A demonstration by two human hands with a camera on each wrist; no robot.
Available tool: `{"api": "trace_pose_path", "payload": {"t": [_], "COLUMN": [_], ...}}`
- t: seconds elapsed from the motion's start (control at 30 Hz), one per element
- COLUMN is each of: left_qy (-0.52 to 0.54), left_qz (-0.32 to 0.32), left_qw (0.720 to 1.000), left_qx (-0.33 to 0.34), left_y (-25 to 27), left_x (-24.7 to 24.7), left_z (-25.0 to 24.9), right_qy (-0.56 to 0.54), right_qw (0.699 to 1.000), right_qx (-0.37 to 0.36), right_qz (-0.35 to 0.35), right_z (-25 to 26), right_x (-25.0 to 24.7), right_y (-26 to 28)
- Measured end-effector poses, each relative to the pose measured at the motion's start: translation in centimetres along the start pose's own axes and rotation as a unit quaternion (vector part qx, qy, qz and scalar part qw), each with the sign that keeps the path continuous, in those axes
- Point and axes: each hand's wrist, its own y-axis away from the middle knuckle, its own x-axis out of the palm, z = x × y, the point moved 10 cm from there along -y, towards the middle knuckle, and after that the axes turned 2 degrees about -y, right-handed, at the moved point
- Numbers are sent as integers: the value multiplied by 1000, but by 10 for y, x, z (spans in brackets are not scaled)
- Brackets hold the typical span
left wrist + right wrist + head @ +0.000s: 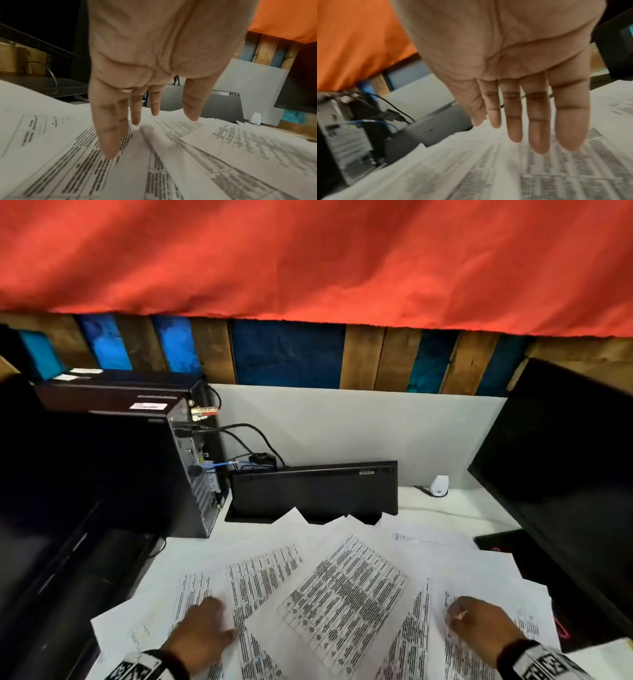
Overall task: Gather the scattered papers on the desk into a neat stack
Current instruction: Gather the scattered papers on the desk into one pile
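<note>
1. The left hand (202, 628) and right hand (479, 628) are both spread flat, fingers straight, holding nothing, low over the outer sheets; whether they touch the paper is unclear.
2. The papers (342, 587) lie fanned and overlapping across the near part of the counter (455, 501), one tilted printed sheet on top in the middle.
3. To do this well, I would press lightly with flat palms and sweep both sides inward together, so the sheets slide rather than crease.
4. Far corners touch the black keyboard (315, 491) standing on edge; draw those back gently, clear of the cables (250, 436) beyond.
</note>
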Motion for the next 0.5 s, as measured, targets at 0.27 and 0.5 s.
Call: {"api": "trace_pose_path", "payload": {"t": [0.27, 0.5], "left_qy": [-129, -201], "left_qz": [96, 35], "left_qw": [987, 978], "left_qx": [3, 37], "left_y": [-15, 3], "left_x": [16, 31], "left_z": [-4, -33], "right_qy": [128, 150], "right_qw": [978, 981], "right_qx": [155, 105], "right_qz": [-49, -59], "right_z": [-108, -79], "right_x": [-29, 9], "right_y": [-63, -43]}}
